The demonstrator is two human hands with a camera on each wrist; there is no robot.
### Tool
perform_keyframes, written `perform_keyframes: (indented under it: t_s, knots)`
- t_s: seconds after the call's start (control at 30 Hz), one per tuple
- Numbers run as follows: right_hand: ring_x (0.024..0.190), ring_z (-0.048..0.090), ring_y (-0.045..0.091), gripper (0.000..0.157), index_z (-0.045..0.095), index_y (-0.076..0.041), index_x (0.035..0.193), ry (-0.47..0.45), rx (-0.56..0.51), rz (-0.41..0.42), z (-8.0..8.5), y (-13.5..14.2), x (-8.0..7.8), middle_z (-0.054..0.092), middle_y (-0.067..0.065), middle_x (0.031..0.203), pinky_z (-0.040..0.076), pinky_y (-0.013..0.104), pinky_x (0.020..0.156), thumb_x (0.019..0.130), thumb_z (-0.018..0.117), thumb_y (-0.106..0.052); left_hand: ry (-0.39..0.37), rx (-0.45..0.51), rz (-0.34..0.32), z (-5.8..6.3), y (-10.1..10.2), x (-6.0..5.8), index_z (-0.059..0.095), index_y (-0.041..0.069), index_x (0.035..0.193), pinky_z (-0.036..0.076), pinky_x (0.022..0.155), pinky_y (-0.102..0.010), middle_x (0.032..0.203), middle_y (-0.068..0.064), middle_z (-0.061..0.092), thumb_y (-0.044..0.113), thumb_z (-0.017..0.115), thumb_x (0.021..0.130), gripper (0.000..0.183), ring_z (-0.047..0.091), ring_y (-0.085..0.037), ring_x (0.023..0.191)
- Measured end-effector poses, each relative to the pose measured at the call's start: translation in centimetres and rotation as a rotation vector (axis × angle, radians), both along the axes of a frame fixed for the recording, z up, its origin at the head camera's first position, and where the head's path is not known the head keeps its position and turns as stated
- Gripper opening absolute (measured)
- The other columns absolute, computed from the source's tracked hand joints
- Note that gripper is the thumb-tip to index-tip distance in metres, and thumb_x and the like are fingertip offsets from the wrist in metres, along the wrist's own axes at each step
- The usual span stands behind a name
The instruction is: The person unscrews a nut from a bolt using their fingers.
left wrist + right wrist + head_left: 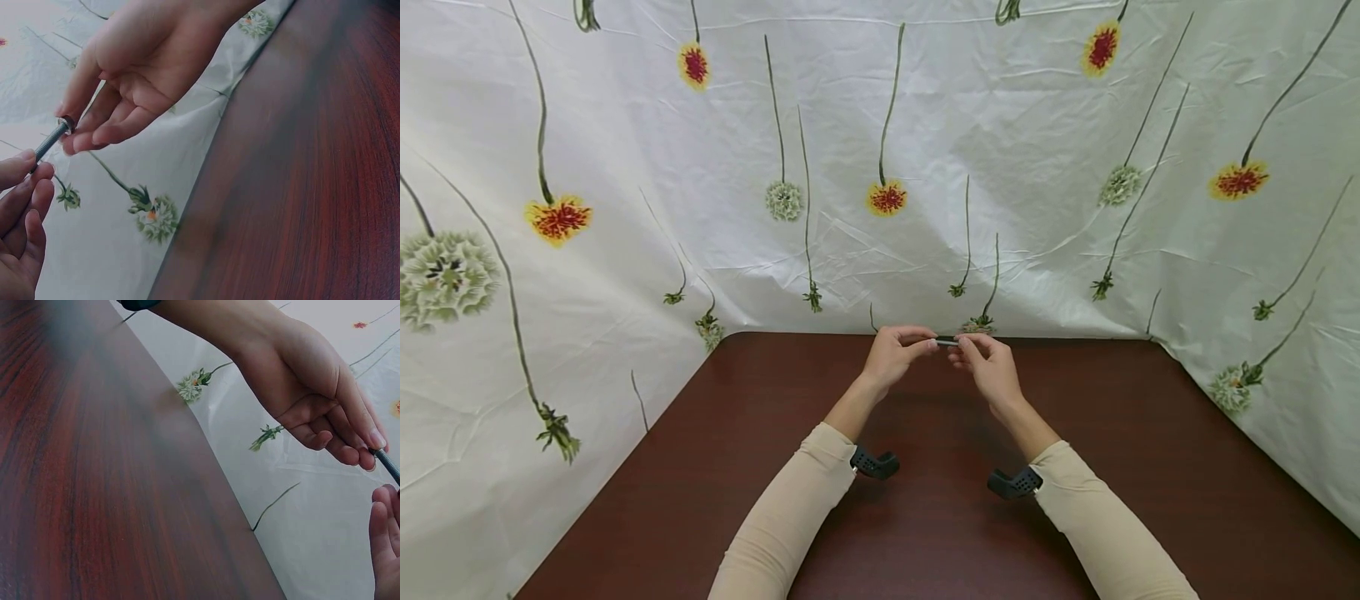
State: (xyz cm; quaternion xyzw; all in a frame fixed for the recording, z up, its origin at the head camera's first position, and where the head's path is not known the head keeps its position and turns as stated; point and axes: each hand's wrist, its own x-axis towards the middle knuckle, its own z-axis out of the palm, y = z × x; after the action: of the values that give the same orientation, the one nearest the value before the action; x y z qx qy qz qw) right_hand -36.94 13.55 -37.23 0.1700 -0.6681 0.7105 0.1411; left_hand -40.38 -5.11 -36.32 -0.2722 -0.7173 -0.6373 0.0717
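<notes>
Both hands meet over the table's far edge, around a thin grey metal bolt (947, 342). Its threaded shank (49, 142) shows in the left wrist view, with a wider shiny end (66, 122); whether that is the head or a nut I cannot tell. My left hand (889, 358) pinches the narrow threaded end between thumb and fingers. The right hand (995, 373) grips the wider end with thumb and fingertips. In the right wrist view the bolt (389, 465) runs out of the frame, its far part hidden.
A dark reddish-brown table (925, 525) lies beneath the forearms. White cloth (850, 267) printed with flowers hangs behind and along both sides. Black straps (874, 463) sit at both wrists, over beige sleeves (790, 517).
</notes>
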Motion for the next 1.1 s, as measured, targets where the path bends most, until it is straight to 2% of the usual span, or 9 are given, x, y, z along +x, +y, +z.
perform_keyframes:
  t_s: [0.07, 0.17, 0.27, 0.4, 0.57, 0.67, 0.8, 0.97, 1.1]
  knots:
    - [0.090, 0.063, 0.033, 0.028, 0.061, 0.006, 0.110, -0.016, 0.001, 0.006, 0.11, 0.01, 0.04, 0.058, 0.032, 0.104, 0.048, 0.044, 0.082, 0.094, 0.058, -0.016, -0.006, 0.008, -0.004, 0.04, -0.02, 0.08, 0.072, 0.004, 0.098, 0.051, 0.075, -0.034, 0.094, -0.012, 0.069, 0.016, 0.070, 0.084, 0.019, 0.065, -0.027, 0.087]
    - [0.093, 0.062, 0.032, 0.021, 0.061, 0.004, 0.110, -0.005, 0.006, 0.021, 0.18, 0.10, 0.09, 0.058, 0.027, 0.107, 0.049, 0.039, 0.081, 0.093, 0.057, -0.007, -0.003, 0.009, -0.009, 0.08, -0.07, 0.14, 0.072, 0.004, 0.098, 0.051, 0.076, -0.034, 0.093, -0.011, 0.070, 0.016, 0.070, 0.084, 0.018, 0.064, -0.034, 0.090]
    - [0.095, 0.061, 0.030, 0.020, 0.060, 0.004, 0.111, 0.018, 0.001, 0.040, 0.17, 0.08, 0.11, 0.057, 0.022, 0.110, 0.049, 0.035, 0.081, 0.092, 0.057, -0.002, 0.003, 0.000, -0.009, 0.11, -0.09, 0.18, 0.072, 0.003, 0.099, 0.050, 0.076, -0.035, 0.094, -0.010, 0.070, 0.017, 0.070, 0.084, 0.020, 0.063, -0.036, 0.091]
    - [0.095, 0.062, 0.031, 0.027, 0.058, 0.006, 0.114, 0.022, -0.025, 0.049, 0.08, -0.07, 0.02, 0.057, 0.023, 0.111, 0.049, 0.036, 0.082, 0.091, 0.061, -0.007, 0.007, -0.002, -0.014, 0.12, -0.05, 0.14, 0.070, -0.001, 0.102, 0.050, 0.076, -0.035, 0.097, -0.014, 0.069, 0.016, 0.069, 0.085, 0.024, 0.064, -0.029, 0.089]
    - [0.094, 0.061, 0.037, 0.033, 0.059, 0.007, 0.113, -0.029, -0.021, 0.022, -0.03, -0.13, -0.09, 0.058, 0.028, 0.105, 0.048, 0.043, 0.082, 0.092, 0.061, -0.017, 0.008, -0.004, -0.012, 0.07, 0.00, 0.09, 0.070, -0.001, 0.101, 0.051, 0.075, -0.034, 0.098, -0.017, 0.068, 0.015, 0.069, 0.085, 0.023, 0.065, -0.030, 0.089]
    - [0.095, 0.060, 0.037, 0.027, 0.062, 0.005, 0.111, -0.032, 0.009, 0.013, -0.05, -0.02, -0.14, 0.058, 0.030, 0.105, 0.048, 0.042, 0.083, 0.092, 0.060, -0.014, 0.015, -0.001, 0.000, -0.02, 0.01, 0.02, 0.072, 0.003, 0.098, 0.051, 0.074, -0.034, 0.095, -0.012, 0.069, 0.013, 0.071, 0.084, 0.018, 0.065, -0.031, 0.089]
    - [0.096, 0.061, 0.029, 0.022, 0.063, 0.002, 0.110, -0.002, 0.051, 0.013, -0.01, 0.17, -0.13, 0.056, 0.023, 0.111, 0.049, 0.034, 0.082, 0.090, 0.061, -0.007, 0.022, 0.003, 0.008, -0.09, 0.02, -0.04, 0.073, 0.006, 0.096, 0.051, 0.074, -0.034, 0.091, -0.004, 0.070, 0.012, 0.071, 0.083, 0.014, 0.065, -0.031, 0.087]
    - [0.096, 0.061, 0.023, 0.021, 0.064, 0.002, 0.109, 0.033, 0.085, 0.002, 0.12, 0.30, 0.03, 0.057, 0.016, 0.112, 0.049, 0.035, 0.083, 0.090, 0.061, -0.005, 0.015, 0.011, -0.003, -0.08, 0.01, -0.03, 0.072, 0.004, 0.097, 0.051, 0.075, -0.035, 0.090, -0.006, 0.070, 0.013, 0.070, 0.084, 0.016, 0.064, -0.035, 0.089]
    - [0.092, 0.061, 0.025, 0.020, 0.064, 0.003, 0.108, 0.066, 0.116, -0.037, 0.19, 0.42, -0.02, 0.060, 0.016, 0.107, 0.049, 0.036, 0.081, 0.090, 0.061, -0.004, 0.008, 0.007, 0.008, -0.09, -0.11, -0.02, 0.072, 0.003, 0.098, 0.051, 0.075, -0.035, 0.089, -0.006, 0.070, 0.011, 0.070, 0.084, 0.016, 0.065, -0.028, 0.086]
